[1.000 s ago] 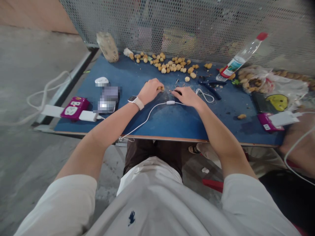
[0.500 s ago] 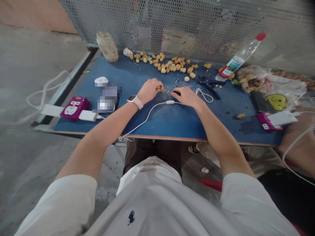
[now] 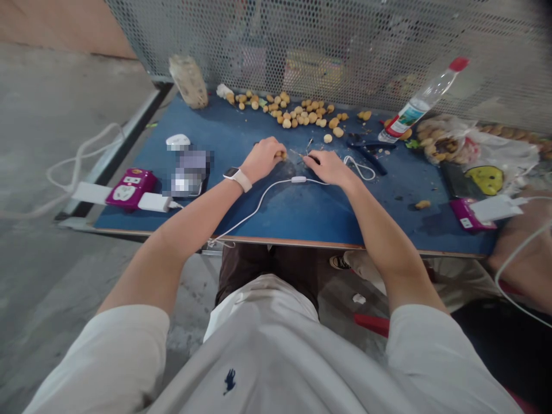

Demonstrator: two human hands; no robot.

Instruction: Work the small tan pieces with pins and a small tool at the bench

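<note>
In the head view my left hand (image 3: 265,160) is closed, pinching a small tan gourd (image 3: 282,155) in its fingertips just above the blue tabletop (image 3: 276,213). My right hand (image 3: 330,168) is wrapped round a slim dark-handled tool (image 3: 315,160). Its thin tip points left toward the gourd, a short gap away; the fingers hide much of the handle. A white cable with an inline switch (image 3: 298,180) crosses the table below both hands. Pale dust and crumbs lie between the hands.
Many small gourds (image 3: 302,115) lie along the mesh panel (image 3: 371,52). Dark pliers (image 3: 371,155), a red-capped bottle (image 3: 407,118) and a plastic bag (image 3: 444,138) are rightward. A jar (image 3: 188,81), white mouse (image 3: 177,142), phone and purple socket (image 3: 131,188) stand left. Another person's arm (image 3: 526,247) is at right.
My right hand has turned slightly and drawn back a little, so the tool's thin tip shows more clearly. My left hand stays nearly still with the gourd.
</note>
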